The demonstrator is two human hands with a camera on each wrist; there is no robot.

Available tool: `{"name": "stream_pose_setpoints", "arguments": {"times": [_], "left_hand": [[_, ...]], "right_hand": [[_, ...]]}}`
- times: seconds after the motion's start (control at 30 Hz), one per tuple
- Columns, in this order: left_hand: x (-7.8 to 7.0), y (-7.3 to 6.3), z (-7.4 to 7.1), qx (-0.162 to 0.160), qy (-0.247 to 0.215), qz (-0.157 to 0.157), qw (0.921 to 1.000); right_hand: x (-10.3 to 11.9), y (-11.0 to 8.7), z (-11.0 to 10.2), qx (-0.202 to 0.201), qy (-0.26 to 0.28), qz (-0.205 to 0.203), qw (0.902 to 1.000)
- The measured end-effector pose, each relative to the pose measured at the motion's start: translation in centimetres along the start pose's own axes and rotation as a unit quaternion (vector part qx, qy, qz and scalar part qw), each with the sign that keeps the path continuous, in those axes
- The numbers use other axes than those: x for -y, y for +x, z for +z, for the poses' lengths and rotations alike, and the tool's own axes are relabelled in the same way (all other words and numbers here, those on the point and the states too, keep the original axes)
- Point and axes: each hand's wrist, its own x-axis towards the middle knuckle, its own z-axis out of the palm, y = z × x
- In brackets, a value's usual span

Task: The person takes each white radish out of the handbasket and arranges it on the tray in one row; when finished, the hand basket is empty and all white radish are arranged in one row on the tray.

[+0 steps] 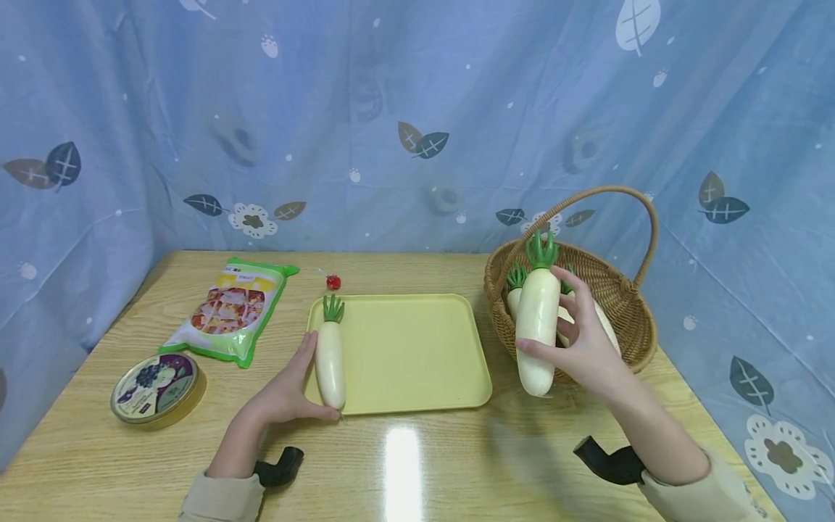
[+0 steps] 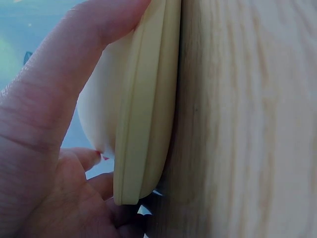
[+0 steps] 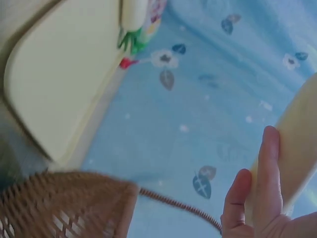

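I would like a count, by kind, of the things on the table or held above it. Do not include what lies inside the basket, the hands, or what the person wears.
White radishes: 2 (one on the tray, one in the right hand)
Yellow tray: 1
Wicker basket: 1
Green-edged bag: 1
Round tin: 1
Small red item: 1
Total: 7

Head view: above near side of tray [image 1: 411, 355], facing forward-down. Left wrist: sideways, close beside tray. Right wrist: right of tray, facing curtain [image 3: 188, 109]. Tray common to all.
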Motion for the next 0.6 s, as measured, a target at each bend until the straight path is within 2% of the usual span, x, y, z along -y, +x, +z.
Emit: {"name": "stream_pose_setpoints", "arguments": {"times": [0.2, 0.43, 0.6], "left_hand": [[0.1, 0.0, 0.0, 0.000, -0.002, 0.004, 1.0000], [-0.1, -0.1, 0.0, 0.002, -0.002, 0.005, 1.0000], [-0.1, 0.0, 0.0, 0.000, -0.002, 0.005, 1.0000]], "right_hand": [[-0.4, -0.1, 1.5, 0.035, 0.021, -0.018, 0.9990], [-2.1, 1.0, 3.1, 0.075, 0.003, -0.037, 0.9965], [-2.9, 2.0, 4.2, 0.102, 0.007, -0.029, 0.9943]]}}
